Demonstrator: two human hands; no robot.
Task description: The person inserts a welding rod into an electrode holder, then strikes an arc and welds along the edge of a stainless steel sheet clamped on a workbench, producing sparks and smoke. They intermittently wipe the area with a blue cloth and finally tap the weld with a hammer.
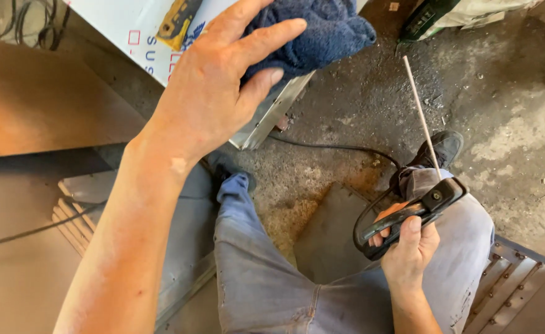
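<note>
Electrode holder (408, 216) clenched in right hand (408, 250); left hand (214, 86) presses blue cloth (313, 31) on metal panel (272, 114).

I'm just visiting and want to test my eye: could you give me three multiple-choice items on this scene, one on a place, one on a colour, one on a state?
1. Where does the left hand rest?
A. on the cloth
B. on a knee
C. on the floor

2. What colour is the cloth?
A. red
B. dark blue
C. yellow

3. How is the welding rod held?
A. lying loose on the floor
B. clamped in the black electrode holder gripped by the right hand
C. pinched between bare fingers

Answers: 1 A, fingers press the cloth against the metal sheet. 2 B, it is navy. 3 B, the rod rises from the holder's head.
</note>
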